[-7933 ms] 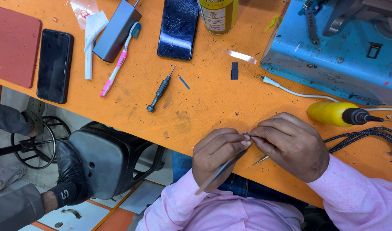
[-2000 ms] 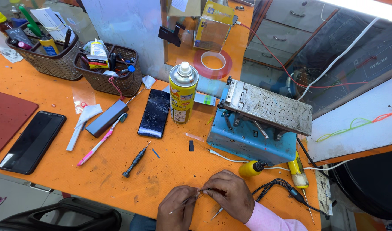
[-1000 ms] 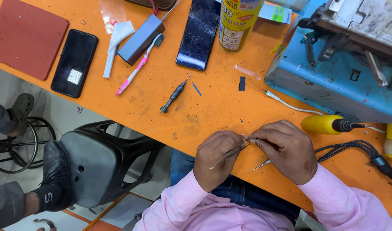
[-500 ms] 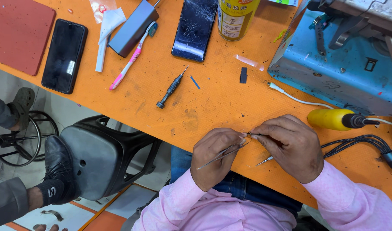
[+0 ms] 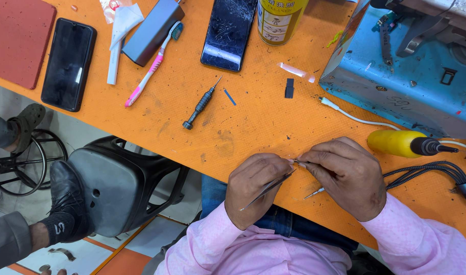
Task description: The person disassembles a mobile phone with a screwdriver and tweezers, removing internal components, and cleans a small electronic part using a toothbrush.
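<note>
- The tweezers (image 5: pixel 266 189) sit pinched in the left hand (image 5: pixel 256 186), slanting from the wrist side up toward the fingertips, at about 6 o'clock on the desk (image 5: pixel 253 117) near its front edge.
- The left hand's grip is pressed together around the tweezers; their tips meet the right hand's fingertips over a part too small to make out.
- The right hand (image 5: pixel 347 175) is just beside the left, at its 3 o'clock, fingers pinched on a thin metal tool (image 5: pixel 314 193) whose point pokes out beneath the hand. Whether it also holds the tiny part I cannot tell.
- Both wrists wear pink sleeves (image 5: pixel 273 249), with blue jeans showing under the desk edge.
- At 3 o'clock from the right hand lies a yellow-handled tool (image 5: pixel 398 142), with a braided black cable (image 5: pixel 431 170) just below it.
- A white cable (image 5: pixel 352 116) runs at 12 o'clock from the right hand, toward a blue machine (image 5: pixel 411 76) at 1 o'clock.
- At 11 o'clock from the hands, well apart, lies a small black screwdriver (image 5: pixel 201 104) with a blue sliver (image 5: pixel 230 97) just beside it; a small black chip (image 5: pixel 289 88) rests at 12 o'clock.
- Farther back: a cracked phone (image 5: pixel 229 33), a yellow spray can (image 5: pixel 281 20), a pink toothbrush (image 5: pixel 151 66), a grey power bank (image 5: pixel 152 30).
- At the far 10 o'clock, a black phone (image 5: pixel 69 63) lies beside a red mat (image 5: pixel 19 40).
- Below the desk, at 8 o'clock, another person's black shoe (image 5: pixel 67 198) rests against a grey stool (image 5: pixel 121 188).
</note>
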